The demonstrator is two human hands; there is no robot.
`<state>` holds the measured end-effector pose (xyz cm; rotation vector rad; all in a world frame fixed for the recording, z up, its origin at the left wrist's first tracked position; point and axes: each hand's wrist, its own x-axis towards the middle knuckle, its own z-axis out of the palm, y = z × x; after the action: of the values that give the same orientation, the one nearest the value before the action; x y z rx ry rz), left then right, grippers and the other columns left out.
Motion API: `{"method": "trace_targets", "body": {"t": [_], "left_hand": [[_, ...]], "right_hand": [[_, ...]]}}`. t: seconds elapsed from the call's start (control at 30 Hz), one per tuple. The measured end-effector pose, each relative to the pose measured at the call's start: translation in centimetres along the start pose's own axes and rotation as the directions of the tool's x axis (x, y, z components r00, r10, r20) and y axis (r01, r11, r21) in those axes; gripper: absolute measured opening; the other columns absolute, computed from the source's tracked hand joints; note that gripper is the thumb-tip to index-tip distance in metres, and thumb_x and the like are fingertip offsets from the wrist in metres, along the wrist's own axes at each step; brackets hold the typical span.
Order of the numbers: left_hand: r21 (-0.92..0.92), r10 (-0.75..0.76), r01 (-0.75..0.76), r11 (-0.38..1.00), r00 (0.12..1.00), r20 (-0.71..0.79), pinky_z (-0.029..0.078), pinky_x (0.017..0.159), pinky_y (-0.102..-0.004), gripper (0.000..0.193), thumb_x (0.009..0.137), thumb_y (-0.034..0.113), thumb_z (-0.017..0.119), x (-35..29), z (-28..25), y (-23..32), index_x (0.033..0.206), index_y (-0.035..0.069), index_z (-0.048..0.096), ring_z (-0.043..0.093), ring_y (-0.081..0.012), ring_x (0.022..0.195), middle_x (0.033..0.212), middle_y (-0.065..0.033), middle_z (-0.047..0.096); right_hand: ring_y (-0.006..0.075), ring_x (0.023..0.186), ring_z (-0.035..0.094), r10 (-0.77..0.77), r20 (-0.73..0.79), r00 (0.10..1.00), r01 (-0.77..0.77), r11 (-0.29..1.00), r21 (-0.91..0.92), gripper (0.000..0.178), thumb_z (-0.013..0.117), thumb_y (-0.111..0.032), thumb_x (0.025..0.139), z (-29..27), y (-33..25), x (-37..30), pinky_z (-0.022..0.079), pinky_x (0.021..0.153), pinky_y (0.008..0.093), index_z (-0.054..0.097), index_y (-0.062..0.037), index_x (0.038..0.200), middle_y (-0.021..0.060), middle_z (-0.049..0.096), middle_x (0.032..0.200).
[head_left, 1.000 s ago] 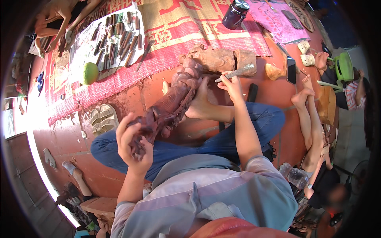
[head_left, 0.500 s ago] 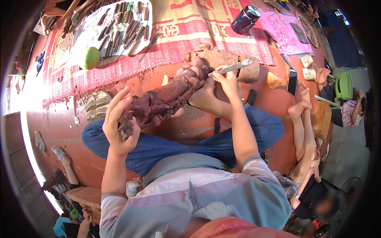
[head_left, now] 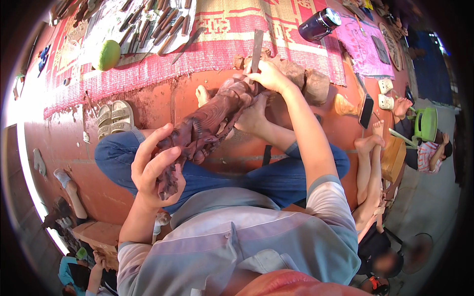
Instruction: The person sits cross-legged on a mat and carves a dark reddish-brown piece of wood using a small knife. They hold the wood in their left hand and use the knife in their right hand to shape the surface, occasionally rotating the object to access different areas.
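Note:
A reddish-brown wood carving slants across my crossed legs, its far end near my bare foot and a rough wooden block. My left hand cradles its near end, thumb on one side, with some fingers lifted away from the wood. At the far end my right hand pinches a flat, narrow dark strip, which stands up out of the grip and points away from me. Whether the strip is a file or folded abrasive I cannot tell. Its lower end meets the carving's knobbly top.
Beyond lies a red woven mat bearing several wood-handled carving tools, a green round fruit and a dark flask. Sandals rest at left. A phone and another person's legs are at right.
The strip has swung from pointing right to pointing away from me, showing a dark face. My right hand has shifted left and farther out; the carving's near end has come closer to me.

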<state>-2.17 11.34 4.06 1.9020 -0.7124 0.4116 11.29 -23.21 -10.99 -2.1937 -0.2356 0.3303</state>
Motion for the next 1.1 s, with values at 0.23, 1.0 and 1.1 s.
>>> {"method": "trace_targets", "body": {"t": [0.23, 1.0, 1.1], "left_hand": [[-0.003, -0.017, 0.018, 1.000, 0.997, 0.070, 0.049, 0.085, -0.0391, 0.046, 0.074, -0.003, 0.060, -0.1, -0.8, -0.3, 0.119, 0.005, 0.055, 0.058, -0.0381, 0.109, 0.127, -0.0303, 0.051], [0.024, -0.121, 0.125, 0.992, 0.986, -0.115, 0.048, 0.095, -0.0420, 0.060, 0.083, -0.005, 0.055, -0.7, 0.2, -1.1, 0.140, 0.002, 0.039, 0.053, -0.0379, 0.119, 0.137, -0.0306, 0.042], [0.017, -0.337, 0.348, 0.937, 0.919, -0.203, 0.047, 0.096, -0.0388, 0.062, 0.084, -0.004, 0.055, -0.2, 0.6, 0.1, 0.142, -0.001, 0.035, 0.052, -0.0326, 0.120, 0.139, -0.0282, 0.040]], "right_hand": [[0.0227, 0.081, 0.065, 0.001, 0.267, 0.964, 0.054, 0.978, -0.202, 0.016, 0.062, -0.015, 0.081, -0.9, -3.2, 0.2, 0.050, 0.074, 0.0347, 0.064, -0.0041, 0.092, 0.0124, 0.067, 0.083], [0.0240, 0.084, 0.065, 0.038, 0.239, 0.970, -0.015, 0.995, -0.098, 0.015, 0.065, -0.013, 0.077, -1.3, -1.7, 2.6, 0.050, 0.076, 0.0362, 0.066, -0.0056, 0.090, 0.0117, 0.068, 0.086], [0.0253, 0.088, 0.066, 0.033, 0.332, 0.943, 0.053, 0.968, -0.246, 0.016, 0.069, -0.012, 0.073, -1.3, -3.4, 1.5, 0.050, 0.075, 0.0375, 0.068, -0.0053, 0.087, 0.0141, 0.068, 0.087]]}}
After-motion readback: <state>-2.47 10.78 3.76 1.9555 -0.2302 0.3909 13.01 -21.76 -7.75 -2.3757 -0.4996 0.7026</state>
